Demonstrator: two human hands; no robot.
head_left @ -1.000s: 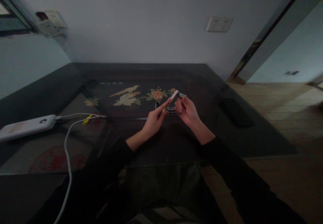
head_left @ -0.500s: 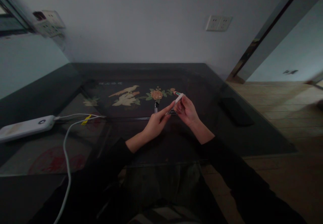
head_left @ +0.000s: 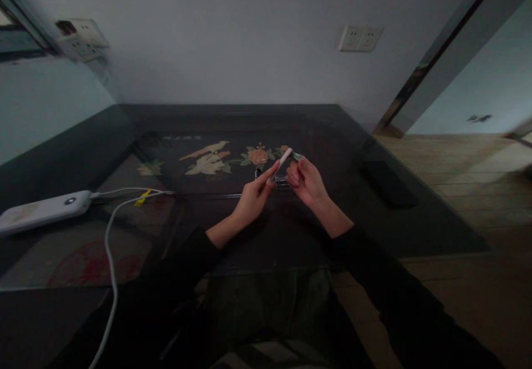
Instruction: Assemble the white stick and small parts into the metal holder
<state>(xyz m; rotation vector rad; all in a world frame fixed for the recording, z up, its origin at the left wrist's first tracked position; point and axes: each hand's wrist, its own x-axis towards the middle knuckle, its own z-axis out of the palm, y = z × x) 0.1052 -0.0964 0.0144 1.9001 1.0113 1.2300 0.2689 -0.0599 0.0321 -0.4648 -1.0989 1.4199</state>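
Observation:
My left hand (head_left: 251,201) pinches a slim white stick-like object (head_left: 281,163) and holds it slanted up to the right above the dark glass table (head_left: 166,230). My right hand (head_left: 307,183) grips a small green-tipped piece (head_left: 297,157) whose end meets the top of the white stick. Just below and between the two hands a small clear box (head_left: 281,182) lies on the glass. Both arms wear black sleeves.
A white power bank (head_left: 41,211) with white cables (head_left: 108,230) lies at the left. A dark phone (head_left: 388,184) rests on the table's right side. Bird and flower artwork (head_left: 216,158) shows under the glass. Wall sockets (head_left: 359,39) sit behind, and wooden floor (head_left: 477,191) lies to the right.
The white stick swung right toward my right hand half a second ago and has now swung back left, its tip again against the green piece. The hands stay in place.

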